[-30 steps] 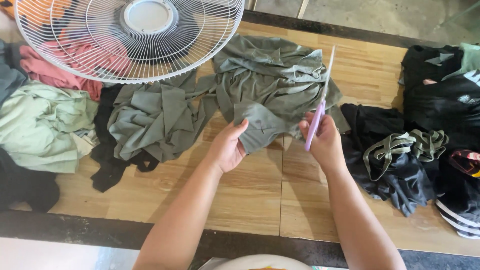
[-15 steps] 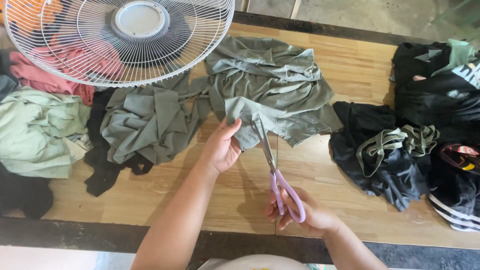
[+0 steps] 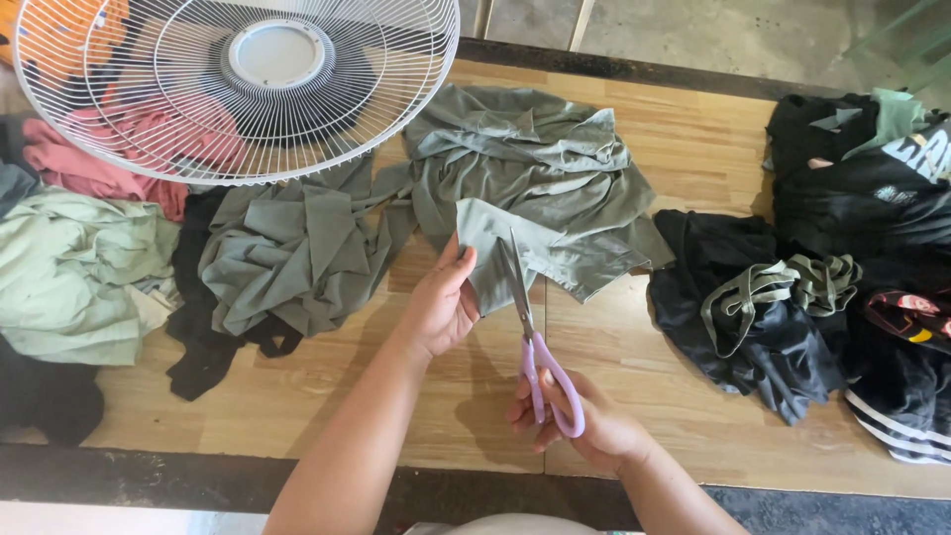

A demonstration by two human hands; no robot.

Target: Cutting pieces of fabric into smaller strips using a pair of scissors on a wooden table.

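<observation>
In the head view, a fold of the olive-green garment, spread mid-worktop, is pinched by the left hand. The purple-handled scissors are gripped by the right hand, the blades seemingly parted at the cloth's edge. The fabric is judged soft, light and limp, best held taut beside the blades.

On the bench a spread garment lies centre; the fan stands behind-left, over crumpled clothes; another clothes pile sits right; scissors seemingly overlap the garment's near edge, between both hands.
</observation>
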